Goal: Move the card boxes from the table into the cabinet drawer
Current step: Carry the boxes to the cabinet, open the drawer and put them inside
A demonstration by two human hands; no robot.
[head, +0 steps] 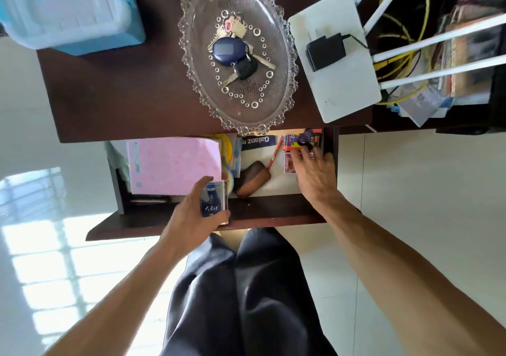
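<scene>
My left hand grips a blue card box in a clear case, held over the front edge of the open cabinet drawer. My right hand reaches into the drawer's right end, palm down with fingers spread. Its fingertips rest on a red and purple card box at the drawer's back right corner. Just below that lies a pink card box, partly covered by this hand. Whether the right hand grips either box is hidden.
The drawer also holds a pink paper sheet, a brown pouch, a red pencil and a Galanz booklet. On the dark tabletop stand a glass dish with keys, a white router and a blue plastic bin.
</scene>
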